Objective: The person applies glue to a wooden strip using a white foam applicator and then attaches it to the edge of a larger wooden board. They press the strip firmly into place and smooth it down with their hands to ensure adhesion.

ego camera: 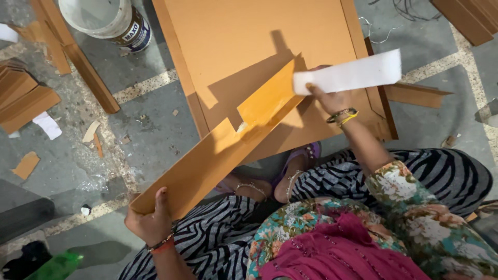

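The grey floor [150, 129] has pale inlaid strips and is strewn with small scraps. A big flat orange board [249, 36] lies on it at far centre. A white bucket [106, 21] stands far left, beside a long wooden strip [88, 72]. At the left edge sits a stack of boards [23, 98], with a white paper scrap [47, 125] near it. A green bag [57, 264] lies near left.

A matt brown cardboard strip [207, 161], a white foam block [347, 73], and rough speckled concrete floor [145, 129].
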